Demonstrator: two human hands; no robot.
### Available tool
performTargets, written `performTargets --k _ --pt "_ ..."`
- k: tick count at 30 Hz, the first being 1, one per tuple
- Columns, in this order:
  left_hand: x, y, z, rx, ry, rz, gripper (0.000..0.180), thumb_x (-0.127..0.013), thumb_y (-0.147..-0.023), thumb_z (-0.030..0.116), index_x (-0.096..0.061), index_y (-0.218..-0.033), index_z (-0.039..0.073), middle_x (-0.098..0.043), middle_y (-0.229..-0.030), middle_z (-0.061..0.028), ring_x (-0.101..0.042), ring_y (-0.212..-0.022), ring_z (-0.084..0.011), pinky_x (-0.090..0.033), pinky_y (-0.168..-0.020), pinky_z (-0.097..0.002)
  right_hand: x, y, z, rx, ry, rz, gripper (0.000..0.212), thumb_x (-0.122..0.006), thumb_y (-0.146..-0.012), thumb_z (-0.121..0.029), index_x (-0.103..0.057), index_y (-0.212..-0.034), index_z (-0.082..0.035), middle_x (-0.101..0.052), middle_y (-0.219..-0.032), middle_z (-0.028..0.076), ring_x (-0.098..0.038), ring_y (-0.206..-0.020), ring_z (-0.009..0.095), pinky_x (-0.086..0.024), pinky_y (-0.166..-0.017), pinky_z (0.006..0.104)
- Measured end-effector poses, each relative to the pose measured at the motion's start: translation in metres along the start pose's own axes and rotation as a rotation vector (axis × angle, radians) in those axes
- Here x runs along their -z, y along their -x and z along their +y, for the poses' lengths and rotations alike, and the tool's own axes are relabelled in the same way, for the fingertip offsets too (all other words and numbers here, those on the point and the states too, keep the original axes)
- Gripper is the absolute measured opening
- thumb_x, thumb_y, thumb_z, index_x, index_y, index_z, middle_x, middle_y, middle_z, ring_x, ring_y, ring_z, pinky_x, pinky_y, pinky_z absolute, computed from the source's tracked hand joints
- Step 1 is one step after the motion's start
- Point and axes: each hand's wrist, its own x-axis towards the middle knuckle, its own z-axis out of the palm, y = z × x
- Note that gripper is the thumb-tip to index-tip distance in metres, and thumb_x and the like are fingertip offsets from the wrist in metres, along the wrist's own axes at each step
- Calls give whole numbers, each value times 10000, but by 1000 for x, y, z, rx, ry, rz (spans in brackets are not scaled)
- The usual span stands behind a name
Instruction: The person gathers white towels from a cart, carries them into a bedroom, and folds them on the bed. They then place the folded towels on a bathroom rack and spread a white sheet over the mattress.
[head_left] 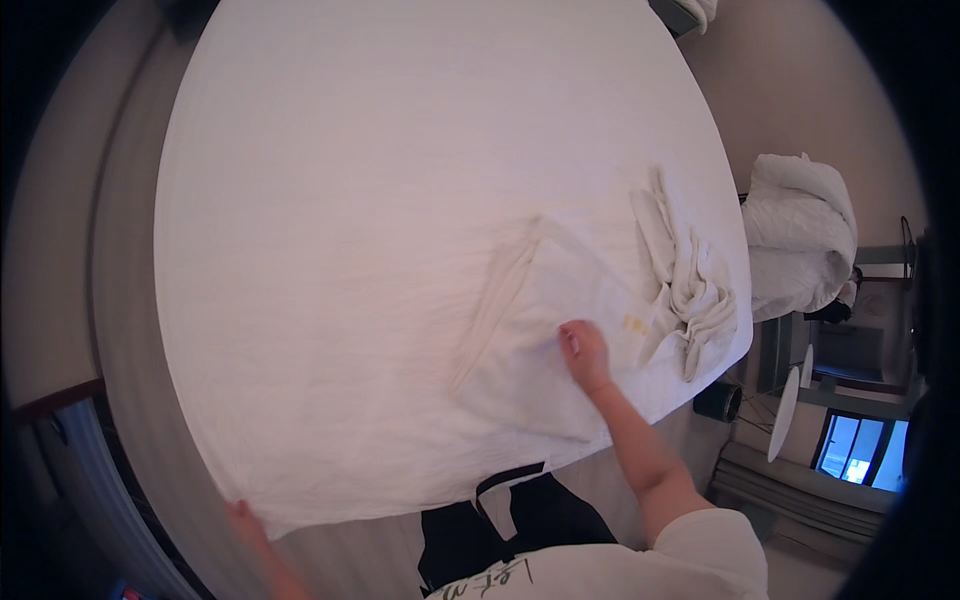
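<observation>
A white bed sheet covers the large bed in front of me. My left hand is at the near left corner, its fingers closed on the sheet's edge. Over the near right part of the bed, my right hand is curled closed, slightly blurred. Whatever its fingers may hold is hidden. Beneath and around that hand lies a flat white cloth, its left edge smeared by motion and a yellowish patch on its right. Beside it, a crumpled white cloth lies in a bunched heap.
White bedding is piled beyond the bed's right side. Near the right corner stand a dark bin and a round white table. A long grey couch or bench sits below the window. Grey floor runs along the left side.
</observation>
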Motion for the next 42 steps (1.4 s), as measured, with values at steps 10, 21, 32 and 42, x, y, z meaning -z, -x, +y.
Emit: performTargets --k 10,21,32,42 --pt "-62 24 291 -497 537 164 150 -549 -833 65 -600 -961 4 -604 -951 -95 -579 -882 -208 -452 -807 -316 -16 -100 46 -152 65 31 209 -622 -748 -137 -576 -946 -88 -567 -1000 81 -504 -959 277 -402 -806 400" --pt "-160 210 635 -634 847 -994 329 -488 -895 283 -599 -1026 2 -632 -928 -93 -575 -859 -181 -452 -788 -294 59 -41 55 99 -430 260 133 -593 -746 -27 -542 -861 -70 -575 -839 82 -547 -792 289 -447 -678 374" --pt "30 343 571 -740 793 -681 155 -545 -867 159 -568 -935 22 -502 -731 43 -436 -685 -47 -380 -622 -195 226 -8 2 181 -703 95 56 -558 -812 -89 -545 -862 -67 -559 -821 105 -562 -776 303 -458 -638 369" --pt "190 423 562 -1098 928 -353 137 -583 -832 124 -574 -864 -9 -524 -754 -39 -482 -675 -96 -409 -620 -239 384 17 -86 328 -848 13 64 -551 -842 -86 -543 -883 -37 -565 -769 106 -551 -653 218 -447 -602 297"
